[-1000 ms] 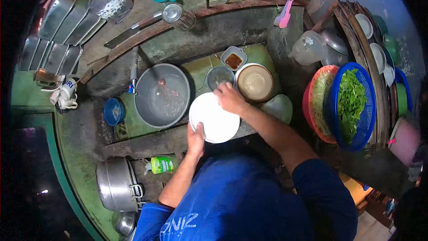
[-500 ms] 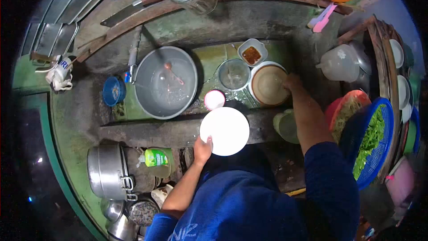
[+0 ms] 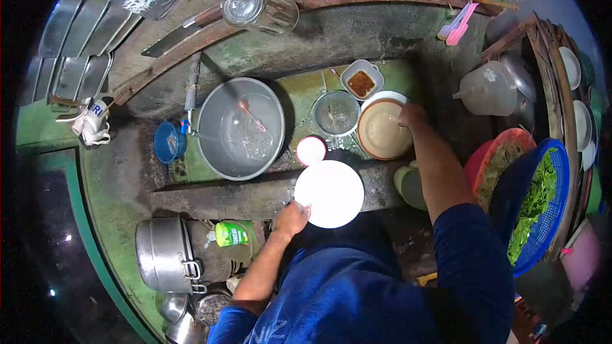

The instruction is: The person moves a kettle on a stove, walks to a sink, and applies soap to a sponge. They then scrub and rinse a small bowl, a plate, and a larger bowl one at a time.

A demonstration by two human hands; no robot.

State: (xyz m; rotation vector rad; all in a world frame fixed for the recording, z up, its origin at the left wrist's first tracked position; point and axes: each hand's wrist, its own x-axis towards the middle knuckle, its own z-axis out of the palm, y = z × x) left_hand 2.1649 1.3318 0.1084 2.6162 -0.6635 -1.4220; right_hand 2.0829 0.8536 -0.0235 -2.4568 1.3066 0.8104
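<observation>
A white round plate [image 3: 329,193] is in my left hand [image 3: 292,219], which pinches its lower left rim over the ledge. My right hand [image 3: 412,115] grips the right rim of a brown-rimmed beige dish [image 3: 384,130], which overlaps a white plate [image 3: 390,96] behind it. Left of that dish sits a round strainer-like bowl [image 3: 336,114], and above it a small square bowl [image 3: 362,80] holds brown sauce. A small pink-rimmed white cup [image 3: 311,151] stands just above the plate in my left hand.
A large grey basin [image 3: 241,129] of water holds a pink ladle, under a tap [image 3: 190,97]. A blue basket [image 3: 553,207] of greens and a red basket [image 3: 508,156] stand right. A steel pot [image 3: 163,254] is lower left, a green mug [image 3: 411,186] near my right forearm.
The view has shifted a little, so most things appear slightly lower and to the right. Both hands keep their holds on the plate and the beige dish.
</observation>
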